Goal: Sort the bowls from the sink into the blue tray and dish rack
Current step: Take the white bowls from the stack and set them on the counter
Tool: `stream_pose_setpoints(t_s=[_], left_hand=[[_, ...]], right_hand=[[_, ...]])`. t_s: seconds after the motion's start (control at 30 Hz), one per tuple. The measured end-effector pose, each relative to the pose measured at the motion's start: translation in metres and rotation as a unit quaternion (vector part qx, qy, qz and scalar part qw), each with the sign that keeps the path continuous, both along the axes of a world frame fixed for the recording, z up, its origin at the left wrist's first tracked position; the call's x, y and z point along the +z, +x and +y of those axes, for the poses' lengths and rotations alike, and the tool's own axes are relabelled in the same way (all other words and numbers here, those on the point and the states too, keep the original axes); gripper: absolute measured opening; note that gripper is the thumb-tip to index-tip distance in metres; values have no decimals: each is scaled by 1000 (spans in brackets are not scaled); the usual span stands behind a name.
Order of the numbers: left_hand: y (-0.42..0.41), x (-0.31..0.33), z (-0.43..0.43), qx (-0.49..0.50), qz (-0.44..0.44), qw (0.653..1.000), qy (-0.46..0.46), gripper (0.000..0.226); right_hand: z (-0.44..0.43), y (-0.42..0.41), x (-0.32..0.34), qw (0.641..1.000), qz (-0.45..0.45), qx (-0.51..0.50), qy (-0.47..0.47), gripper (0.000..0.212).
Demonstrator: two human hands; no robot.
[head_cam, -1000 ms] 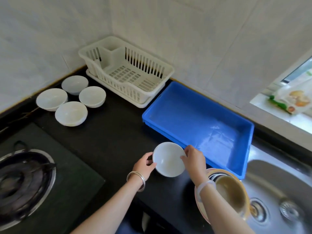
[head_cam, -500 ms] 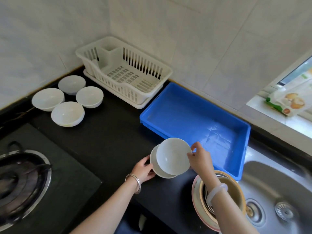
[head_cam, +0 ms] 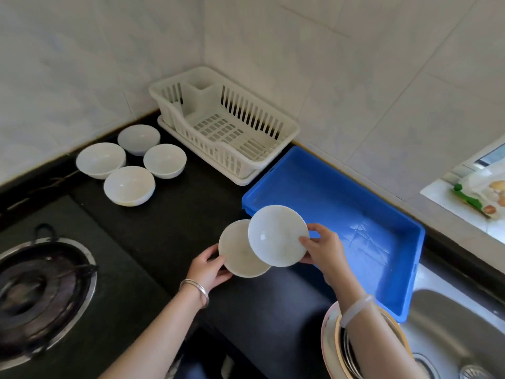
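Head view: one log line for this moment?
left hand: holds lower bowl | right hand: holds upper bowl | blue tray: empty | dish rack: empty

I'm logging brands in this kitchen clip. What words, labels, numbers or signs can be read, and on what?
No text can be read here.
On the window sill, the white-and-green plastic food packet: printed pictures, lettering too blurred to read.
On the blue plastic tray and the cream slatted plastic dish rack: no marks show.
On the lower white round bowl, gripped by the left hand, and the upper white round bowl, gripped by the right hand: no marks show.
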State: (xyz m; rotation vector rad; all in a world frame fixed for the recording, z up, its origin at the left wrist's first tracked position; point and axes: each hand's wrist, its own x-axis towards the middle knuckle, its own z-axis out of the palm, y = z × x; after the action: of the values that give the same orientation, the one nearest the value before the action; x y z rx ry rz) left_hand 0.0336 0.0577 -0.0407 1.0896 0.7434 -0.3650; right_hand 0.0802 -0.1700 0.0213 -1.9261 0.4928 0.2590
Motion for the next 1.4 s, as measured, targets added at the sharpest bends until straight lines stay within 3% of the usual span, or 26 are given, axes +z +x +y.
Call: stream_pose_setpoints(t_s=[0.27, 0.53, 1.4], left_hand=[[11, 5, 91, 161, 12, 987, 7, 49], [25, -6, 144, 284, 18, 959, -10, 44], [40, -21, 142, 328, 48, 942, -53, 42]], right_hand=[[76, 64, -3, 996, 24, 55, 61, 22], [156, 122, -44, 990, 83, 38, 108, 16], [210, 154, -88, 983, 113, -19, 141, 23]])
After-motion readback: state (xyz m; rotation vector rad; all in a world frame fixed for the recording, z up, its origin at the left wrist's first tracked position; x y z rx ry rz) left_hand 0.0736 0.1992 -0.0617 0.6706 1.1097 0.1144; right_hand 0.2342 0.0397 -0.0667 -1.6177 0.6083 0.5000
